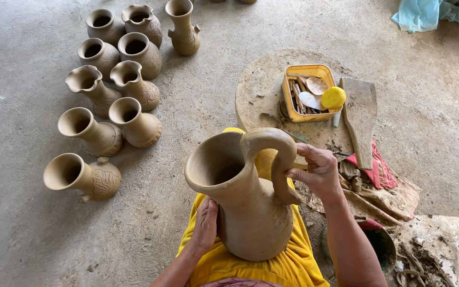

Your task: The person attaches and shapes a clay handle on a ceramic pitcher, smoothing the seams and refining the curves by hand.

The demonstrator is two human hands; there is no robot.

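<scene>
Jug: large unfired clay jug [251,202], wide flared mouth, one arched handle; resting on the lap over yellow cloth [272,263], tilted slightly away, mouth toward the upper left.
Left hand: left hand [205,223] laid flat against the jug's lower belly, on its left flank; fingers spread and pressed to the clay, steadying rather than pinching.
Right hand: right hand [317,170] at the jug's handle, thumb and fingertips closed lightly on the outer curve near the lower joint.
Weight: likely heavy for its size; thick walls, broad belly, probably damp clay.
Stiffness: judged firm enough to keep its shape, yet soft enough to dent under hard finger pressure.
Fragility: handle joints and thin rim seem the weakest spots; best not lifted by the handle alone.
Surface: matte, dusty, not slippery; grip by friction should hold.
Where to hold: under the belly and base with open palms, a second palm on the flank; rim and handle left unloaded.
Left of the jug: ten smaller clay vases [112,90] standing on the concrete floor [27,239], well apart from it.
Beyond the jug: round stone slab [264,87] carrying a yellow tray of tools [306,93] with a yellow sponge [333,98] on its rim, and a wooden paddle [360,119] just beside.
Right of the jug: red cloth [381,170] and crumpled muddy rags [386,199], near the right wrist.
</scene>
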